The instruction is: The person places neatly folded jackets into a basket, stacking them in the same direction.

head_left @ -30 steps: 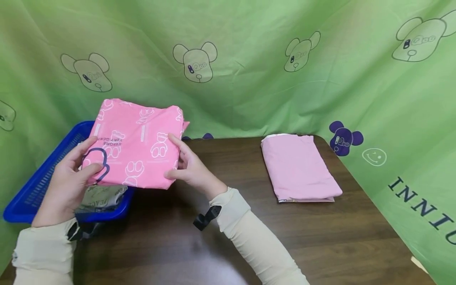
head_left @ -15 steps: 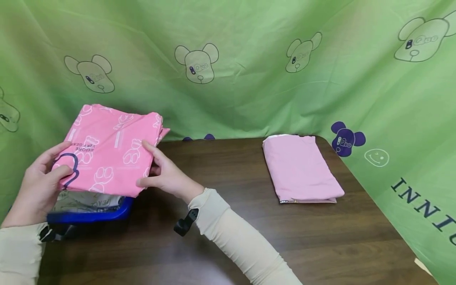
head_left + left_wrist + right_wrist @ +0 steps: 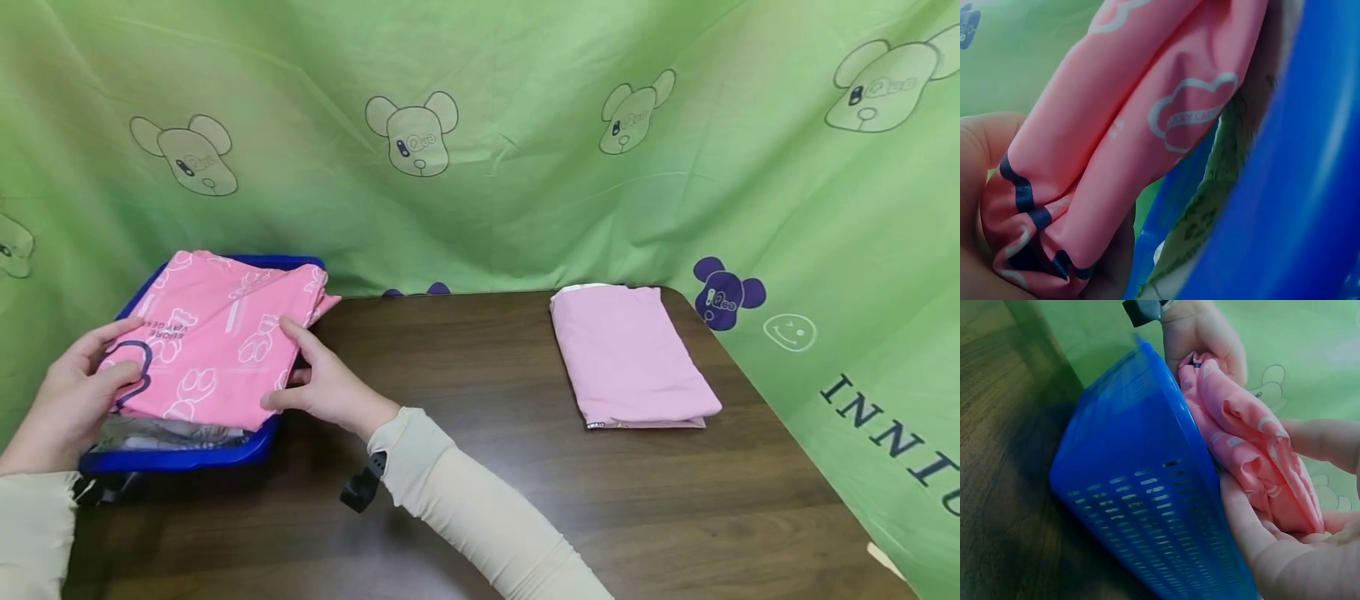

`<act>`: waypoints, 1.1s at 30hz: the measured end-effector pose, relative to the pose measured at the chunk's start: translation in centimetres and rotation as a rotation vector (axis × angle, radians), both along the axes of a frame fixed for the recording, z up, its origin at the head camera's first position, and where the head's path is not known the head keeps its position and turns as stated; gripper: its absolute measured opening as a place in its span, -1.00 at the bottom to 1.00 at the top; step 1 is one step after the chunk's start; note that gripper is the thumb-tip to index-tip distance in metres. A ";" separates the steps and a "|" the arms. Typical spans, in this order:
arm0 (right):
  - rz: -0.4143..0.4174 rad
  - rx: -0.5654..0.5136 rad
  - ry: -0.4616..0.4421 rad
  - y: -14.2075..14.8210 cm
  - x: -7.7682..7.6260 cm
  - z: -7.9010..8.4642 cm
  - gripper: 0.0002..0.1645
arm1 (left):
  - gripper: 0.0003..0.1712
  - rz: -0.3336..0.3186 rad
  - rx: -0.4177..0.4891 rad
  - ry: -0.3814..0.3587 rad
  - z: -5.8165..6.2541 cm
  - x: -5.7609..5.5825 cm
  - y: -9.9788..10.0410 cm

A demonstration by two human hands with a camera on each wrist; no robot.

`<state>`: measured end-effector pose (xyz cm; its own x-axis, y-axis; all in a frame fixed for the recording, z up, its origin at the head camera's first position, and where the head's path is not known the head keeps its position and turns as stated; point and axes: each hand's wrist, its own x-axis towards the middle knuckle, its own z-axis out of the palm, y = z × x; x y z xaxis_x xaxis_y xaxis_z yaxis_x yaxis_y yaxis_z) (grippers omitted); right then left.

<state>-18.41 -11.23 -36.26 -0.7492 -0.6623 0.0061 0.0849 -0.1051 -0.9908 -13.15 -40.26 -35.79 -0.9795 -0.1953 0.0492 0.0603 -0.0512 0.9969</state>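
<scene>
A folded pink cloth (image 3: 213,350) printed with white bears and a dark heart lies over the opening of a blue plastic basket (image 3: 187,458). My left hand (image 3: 71,392) grips its left edge, thumb on top. At the right edge, my right hand (image 3: 322,379) pinches the layers between thumb and fingers. Seen from the right wrist, the cloth (image 3: 1254,450) shows loose folded layers at the level of the basket rim (image 3: 1175,394). Under it, whitish printed fabric (image 3: 157,433) shows inside the basket, mostly hidden.
A folded pale pink cloth (image 3: 630,358) lies at the right of the brown wooden table (image 3: 480,467). Green fabric (image 3: 510,183) with bear drawings hangs behind and along the right side. Black straps with small devices (image 3: 363,487) sit on the wrists.
Both hands have carried the pink printed cloth left and then down onto the basket's opening. The pale pink cloth stays where it was.
</scene>
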 end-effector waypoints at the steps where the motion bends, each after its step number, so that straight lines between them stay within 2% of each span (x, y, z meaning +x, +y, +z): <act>1: -0.003 0.019 0.011 -0.1 0.1 0.0 0.18 | -0.34 0.008 -0.023 -0.008 -0.1 0.1 -0.1; 4: -0.023 0.096 0.063 -0.4 0.4 0.1 0.18 | -0.35 0.034 -0.119 -0.027 -0.2 0.2 -0.2; 11: -0.078 0.328 0.277 -1.0 1.0 0.4 0.12 | -0.36 0.143 -0.538 -0.149 -1.1 0.2 -0.8; 15: -0.098 0.428 0.399 -1.4 1.4 0.5 0.09 | -0.27 0.170 -0.691 -0.226 -1.7 0.1 -1.0; 20: -0.138 0.607 0.602 -1.8 1.8 0.3 0.04 | -0.24 0.192 -0.727 -0.262 -2.0 0.1 -0.8; 23: -0.159 0.723 0.672 -1.9 2.0 0.0 0.04 | -0.23 0.198 -0.755 -0.264 -1.8 0.1 -0.3; 26: -0.160 0.766 0.678 -2.1 2.1 -0.5 0.02 | -0.22 0.201 -0.782 -0.277 -1.6 0.1 0.1; 33: -0.124 0.734 0.636 -2.3 1.7 -1.9 0.00 | -0.24 0.249 -0.860 -0.304 -1.4 0.2 1.0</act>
